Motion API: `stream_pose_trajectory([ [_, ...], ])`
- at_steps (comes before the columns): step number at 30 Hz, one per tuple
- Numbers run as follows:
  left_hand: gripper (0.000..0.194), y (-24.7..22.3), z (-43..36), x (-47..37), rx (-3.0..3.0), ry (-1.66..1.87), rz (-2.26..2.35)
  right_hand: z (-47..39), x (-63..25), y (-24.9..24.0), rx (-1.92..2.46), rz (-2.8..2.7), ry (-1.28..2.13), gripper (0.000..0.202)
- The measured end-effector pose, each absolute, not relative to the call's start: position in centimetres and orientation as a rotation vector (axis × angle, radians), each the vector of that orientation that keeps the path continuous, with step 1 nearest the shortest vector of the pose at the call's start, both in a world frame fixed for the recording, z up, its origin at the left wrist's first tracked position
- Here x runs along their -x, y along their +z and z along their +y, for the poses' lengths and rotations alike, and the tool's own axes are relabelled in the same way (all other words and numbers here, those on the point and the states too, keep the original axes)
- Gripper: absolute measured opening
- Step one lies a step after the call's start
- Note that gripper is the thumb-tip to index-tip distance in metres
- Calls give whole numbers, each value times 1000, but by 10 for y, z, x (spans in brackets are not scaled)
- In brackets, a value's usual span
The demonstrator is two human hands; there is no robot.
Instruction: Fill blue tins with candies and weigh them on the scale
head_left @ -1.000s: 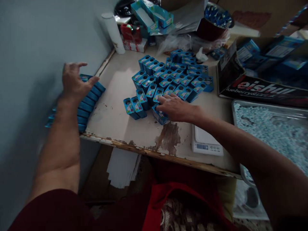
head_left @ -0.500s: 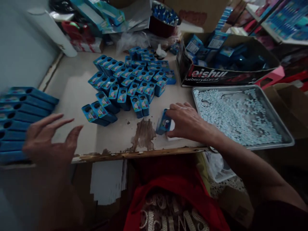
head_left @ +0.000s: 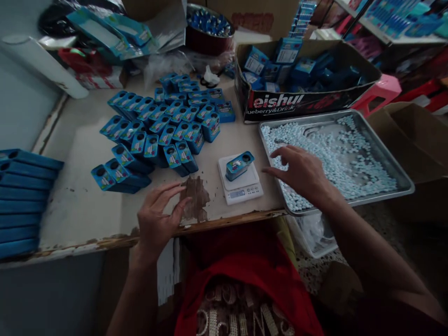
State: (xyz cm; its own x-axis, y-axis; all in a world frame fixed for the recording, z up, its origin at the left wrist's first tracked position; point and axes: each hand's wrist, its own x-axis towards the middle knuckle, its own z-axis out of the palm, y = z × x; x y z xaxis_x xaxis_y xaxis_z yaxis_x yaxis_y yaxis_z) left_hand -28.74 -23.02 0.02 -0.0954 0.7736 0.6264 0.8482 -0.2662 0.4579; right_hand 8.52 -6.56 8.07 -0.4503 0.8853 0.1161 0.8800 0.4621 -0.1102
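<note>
On a small white digital scale stands one blue box with a dark round hole in its top. Just right of it, my right hand is empty, thumb and fingers apart, over the left edge of a metal tray of small pale-blue candies. To the left of the scale, my left hand hovers by the table's front edge with its fingers curved apart and nothing in them. Beyond it stands a cluster of similar blue boxes, their holes facing up.
A row of blue boxes lines the table's left end. Behind the tray sits a black carton filled with blue packs. A round dark-red container and a white roll are at the back. The chipped table edge runs along the front.
My right hand has let go of the blue box on the scale and moved right to the tray. The left hand has come from the far left toward the scale. The view has shifted.
</note>
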Motion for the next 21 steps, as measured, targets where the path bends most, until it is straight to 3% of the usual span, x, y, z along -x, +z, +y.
stream_pose_trajectory([
  [2, 19, 5, -228, 271, 2086, -1310, -1857, -55, -139, 59, 1622, -2585, 31, 55],
  [5, 13, 22, -216, 247, 2075, -1386, -1886, -45, -208, 15, 1634, -2783, 173, 104],
  [7, 7, 34, -201, 233, 2038, -1449, -1900, -45, -233, -12, 1451, -2930, 297, 118],
  [9, 3, 42, -178, 221, 2059, -1468, -1880, -49, -242, -31, 1196, -3011, 316, 109],
  [13, 6, 42, -132, 207, 2264, -1387, -1893, -45, -233, -42, 822, -2998, 178, 53],
  [16, 11, 39, -113, 202, 2378, -1319, -1972, -35, -225, -40, 640, -3047, 130, 25],
  [18, 13, 40, -110, 199, 2399, -1294, -2040, -32, -219, -39, 594, -3118, 117, 16],
  [21, 10, 41, -112, 195, 2384, -1286, -2116, -36, -212, -40, 760, -3170, 181, 20],
])
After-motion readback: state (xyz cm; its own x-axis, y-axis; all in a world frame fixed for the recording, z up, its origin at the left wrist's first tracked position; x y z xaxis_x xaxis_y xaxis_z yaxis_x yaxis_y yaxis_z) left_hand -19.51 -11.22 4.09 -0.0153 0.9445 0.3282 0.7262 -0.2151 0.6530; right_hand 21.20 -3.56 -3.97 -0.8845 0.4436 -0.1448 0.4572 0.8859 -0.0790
